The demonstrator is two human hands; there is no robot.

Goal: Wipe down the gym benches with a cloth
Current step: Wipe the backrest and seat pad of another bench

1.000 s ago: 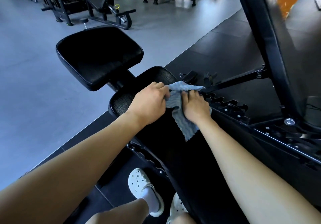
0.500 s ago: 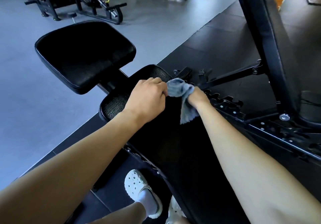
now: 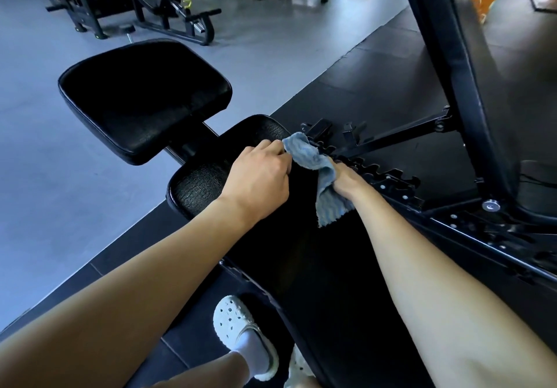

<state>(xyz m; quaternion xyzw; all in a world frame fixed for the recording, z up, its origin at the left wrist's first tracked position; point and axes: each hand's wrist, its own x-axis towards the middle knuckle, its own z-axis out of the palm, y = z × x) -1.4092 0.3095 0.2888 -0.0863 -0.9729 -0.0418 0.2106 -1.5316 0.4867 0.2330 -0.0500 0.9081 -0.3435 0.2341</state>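
A black padded bench point(image 3: 196, 188) runs from the frame's bottom toward its middle. Beyond it sits a separate black seat pad point(image 3: 144, 98). A blue-grey ribbed cloth point(image 3: 313, 161) is stretched over the bench's far right edge. My left hand point(image 3: 259, 176) pinches the cloth's upper corner with curled fingers. My right hand point(image 3: 346, 178) grips the bunched cloth lower down, and its fingers are hidden under the fabric. A loose tail of the cloth hangs onto the pad.
A raised black backrest point(image 3: 452, 65) on a notched metal frame point(image 3: 388, 176) stands to the right. Other gym machines point(image 3: 168, 5) line the grey floor at the back. My feet in white clogs point(image 3: 238, 327) stand on the dark rubber mat.
The cloth lay flatter under my right palm a second ago. Now it is gathered and bunched in my right hand, whose fingers have curled out of sight, while my left hand keeps its corner.
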